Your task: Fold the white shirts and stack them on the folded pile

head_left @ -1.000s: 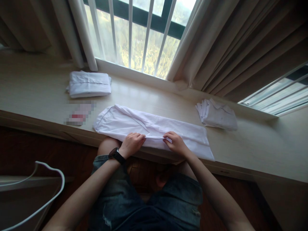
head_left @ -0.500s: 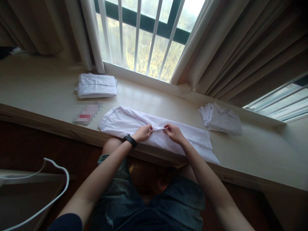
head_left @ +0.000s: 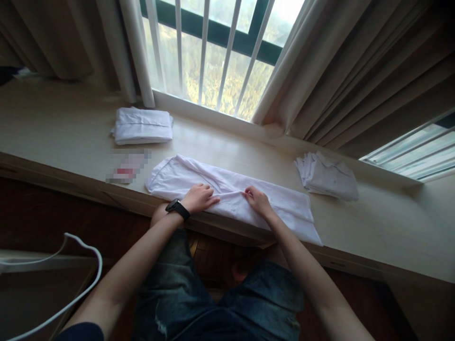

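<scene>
Head view: left hand (head_left: 199, 198) flat on white cloth (head_left: 284, 208), fingers together. Right hand (head_left: 259, 201) pinching a fold of cloth on counter (head_left: 373, 227).

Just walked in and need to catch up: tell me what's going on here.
A seated person works on a long white garment spread along the ledge under the window. The left hand lies flat on it; the right hand pinches a fold near its middle. A folded white stack lies far left, a looser white pile to the right.
</scene>
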Demonstrator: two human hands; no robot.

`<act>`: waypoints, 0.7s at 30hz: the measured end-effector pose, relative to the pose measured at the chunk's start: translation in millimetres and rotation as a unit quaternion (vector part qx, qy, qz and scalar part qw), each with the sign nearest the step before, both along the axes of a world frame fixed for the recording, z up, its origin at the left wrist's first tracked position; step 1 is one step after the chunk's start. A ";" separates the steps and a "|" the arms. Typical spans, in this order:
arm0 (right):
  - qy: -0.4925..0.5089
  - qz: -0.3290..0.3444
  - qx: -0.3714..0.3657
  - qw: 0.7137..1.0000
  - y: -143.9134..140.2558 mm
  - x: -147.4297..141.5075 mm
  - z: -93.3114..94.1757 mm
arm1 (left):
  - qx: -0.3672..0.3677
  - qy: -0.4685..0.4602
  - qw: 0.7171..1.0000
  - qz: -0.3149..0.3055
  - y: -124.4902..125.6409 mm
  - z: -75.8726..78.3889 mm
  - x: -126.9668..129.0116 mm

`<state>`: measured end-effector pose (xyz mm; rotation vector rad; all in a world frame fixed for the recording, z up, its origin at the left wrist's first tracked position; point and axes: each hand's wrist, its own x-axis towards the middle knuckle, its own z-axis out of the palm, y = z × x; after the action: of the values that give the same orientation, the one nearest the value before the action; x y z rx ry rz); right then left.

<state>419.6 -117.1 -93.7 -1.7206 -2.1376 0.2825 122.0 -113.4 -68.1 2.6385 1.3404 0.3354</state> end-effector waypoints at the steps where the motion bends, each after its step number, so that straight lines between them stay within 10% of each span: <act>1: -0.013 -0.002 0.008 1.000 -0.9 -0.2 0.6 | 0.003 -0.005 1.000 -0.009 0.6 0.7 -5.3; 21: -0.185 -0.041 0.108 0.976 -8.6 -12.5 -15.8 | 0.006 0.113 0.970 0.214 24.4 -8.2 -92.8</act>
<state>407.1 -125.7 -109.5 -1.8362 -2.2366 -0.3079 29.2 -89.0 -76.3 2.4316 1.9888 0.0920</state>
